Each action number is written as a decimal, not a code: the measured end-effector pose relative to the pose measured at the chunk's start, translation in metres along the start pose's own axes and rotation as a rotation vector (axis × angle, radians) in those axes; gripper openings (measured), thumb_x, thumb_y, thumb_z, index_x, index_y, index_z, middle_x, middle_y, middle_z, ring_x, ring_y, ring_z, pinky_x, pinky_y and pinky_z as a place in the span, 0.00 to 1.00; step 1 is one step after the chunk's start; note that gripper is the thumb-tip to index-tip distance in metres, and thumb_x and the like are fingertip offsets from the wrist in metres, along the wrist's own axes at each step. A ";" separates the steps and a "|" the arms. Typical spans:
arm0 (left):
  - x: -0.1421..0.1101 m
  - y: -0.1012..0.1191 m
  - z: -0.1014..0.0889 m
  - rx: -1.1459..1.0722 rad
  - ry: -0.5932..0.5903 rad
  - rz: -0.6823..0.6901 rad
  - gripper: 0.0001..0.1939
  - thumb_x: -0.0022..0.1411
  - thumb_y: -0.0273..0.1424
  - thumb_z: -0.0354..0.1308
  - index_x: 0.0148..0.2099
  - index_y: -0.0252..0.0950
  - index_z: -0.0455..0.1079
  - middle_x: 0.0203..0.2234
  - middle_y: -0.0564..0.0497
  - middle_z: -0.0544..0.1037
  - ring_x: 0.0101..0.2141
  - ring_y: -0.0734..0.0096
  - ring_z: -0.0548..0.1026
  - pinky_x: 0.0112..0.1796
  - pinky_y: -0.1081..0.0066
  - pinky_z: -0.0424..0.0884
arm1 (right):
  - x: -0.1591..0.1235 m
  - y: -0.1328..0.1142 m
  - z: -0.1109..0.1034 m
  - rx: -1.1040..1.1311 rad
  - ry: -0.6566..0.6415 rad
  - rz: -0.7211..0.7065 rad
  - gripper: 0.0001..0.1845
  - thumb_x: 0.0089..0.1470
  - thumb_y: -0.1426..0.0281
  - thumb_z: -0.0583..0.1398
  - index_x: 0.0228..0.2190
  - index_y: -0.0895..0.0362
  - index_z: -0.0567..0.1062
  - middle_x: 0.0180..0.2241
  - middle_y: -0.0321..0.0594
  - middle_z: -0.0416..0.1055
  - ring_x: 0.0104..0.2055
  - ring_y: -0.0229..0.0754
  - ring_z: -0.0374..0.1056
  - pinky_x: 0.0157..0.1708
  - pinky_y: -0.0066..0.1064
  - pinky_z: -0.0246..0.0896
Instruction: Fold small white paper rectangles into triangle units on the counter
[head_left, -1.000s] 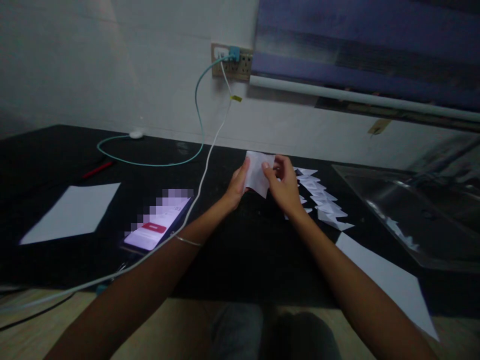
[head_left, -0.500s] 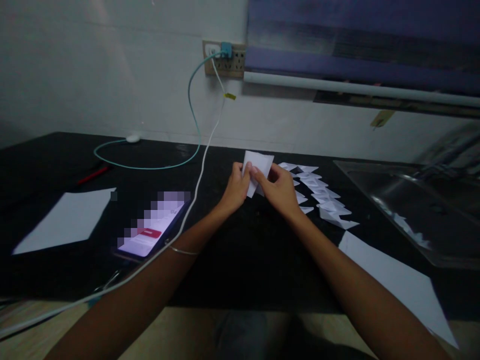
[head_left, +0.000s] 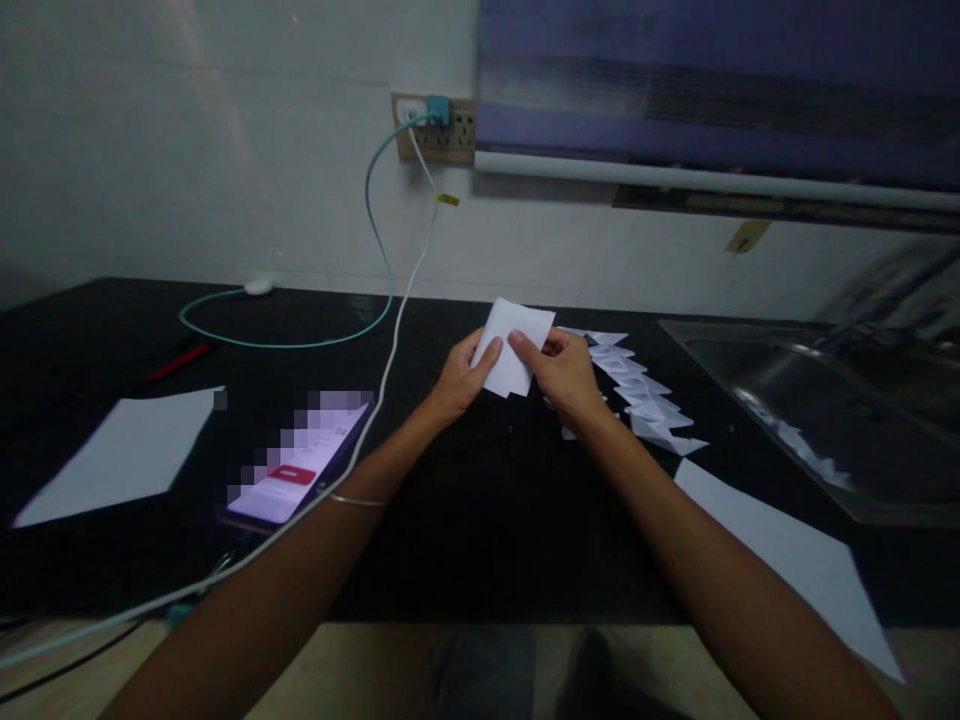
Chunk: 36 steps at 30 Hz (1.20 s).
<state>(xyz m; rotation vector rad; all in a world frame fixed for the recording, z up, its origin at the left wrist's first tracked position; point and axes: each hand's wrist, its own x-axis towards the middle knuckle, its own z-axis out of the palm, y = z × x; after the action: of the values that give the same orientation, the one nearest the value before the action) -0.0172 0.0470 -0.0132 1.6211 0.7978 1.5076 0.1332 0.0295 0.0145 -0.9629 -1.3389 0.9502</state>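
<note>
A small folded piece of white paper [head_left: 517,325] is held up above the dark counter between both hands. My left hand [head_left: 459,378] grips its left edge, thumb on the near face and fingers behind. On the right side my right hand [head_left: 564,372] pinches the same paper, thumb pressed on its face and fingers curled behind. Just beyond the right hand lie several folded white paper pieces [head_left: 651,405] in an overlapping row; more are partly hidden by that hand and wrist.
A white sheet [head_left: 795,550] lies at the right, partly under my forearm, and another sheet [head_left: 124,450] at the left. A lit phone [head_left: 300,460] rests beside a white cable [head_left: 390,365] crossing my left forearm. A metal sink [head_left: 757,400] is at the right. Sockets [head_left: 442,135] hold two plugs.
The folded paper has turned in my hands, and its face now looks broader and flatter. Both thumbs have moved apart a little. The view has shifted slightly.
</note>
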 end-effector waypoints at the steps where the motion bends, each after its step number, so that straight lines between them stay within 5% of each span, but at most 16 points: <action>1: -0.001 0.000 0.000 0.047 0.026 0.040 0.24 0.61 0.54 0.62 0.40 0.36 0.73 0.28 0.49 0.77 0.25 0.72 0.73 0.24 0.73 0.69 | 0.000 0.001 -0.001 0.005 0.001 0.002 0.24 0.45 0.51 0.72 0.37 0.57 0.83 0.37 0.48 0.83 0.36 0.49 0.78 0.37 0.42 0.76; 9: -0.001 -0.005 0.002 0.220 0.221 0.148 0.19 0.65 0.49 0.62 0.35 0.36 0.70 0.23 0.52 0.73 0.24 0.74 0.70 0.23 0.75 0.66 | 0.001 0.002 -0.002 0.001 -0.003 -0.005 0.18 0.47 0.53 0.72 0.28 0.56 0.80 0.28 0.41 0.79 0.29 0.42 0.72 0.31 0.35 0.68; 15: 0.000 -0.002 0.002 0.136 0.173 0.103 0.20 0.62 0.49 0.64 0.37 0.35 0.73 0.27 0.49 0.78 0.26 0.72 0.74 0.25 0.74 0.70 | 0.004 0.001 -0.005 -0.231 -0.022 -0.124 0.26 0.54 0.48 0.65 0.20 0.55 0.73 0.21 0.35 0.67 0.25 0.38 0.60 0.25 0.31 0.53; 36: -0.005 0.010 0.006 0.011 0.056 -0.113 0.26 0.56 0.53 0.66 0.36 0.33 0.74 0.26 0.47 0.79 0.25 0.71 0.75 0.24 0.73 0.71 | 0.004 -0.002 -0.007 -0.359 0.006 -0.240 0.29 0.62 0.44 0.56 0.20 0.53 0.68 0.22 0.36 0.63 0.27 0.39 0.58 0.27 0.33 0.51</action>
<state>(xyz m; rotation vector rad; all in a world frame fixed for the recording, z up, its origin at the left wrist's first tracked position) -0.0122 0.0371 -0.0069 1.5214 0.9151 1.4766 0.1402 0.0329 0.0178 -1.0416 -1.6126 0.5333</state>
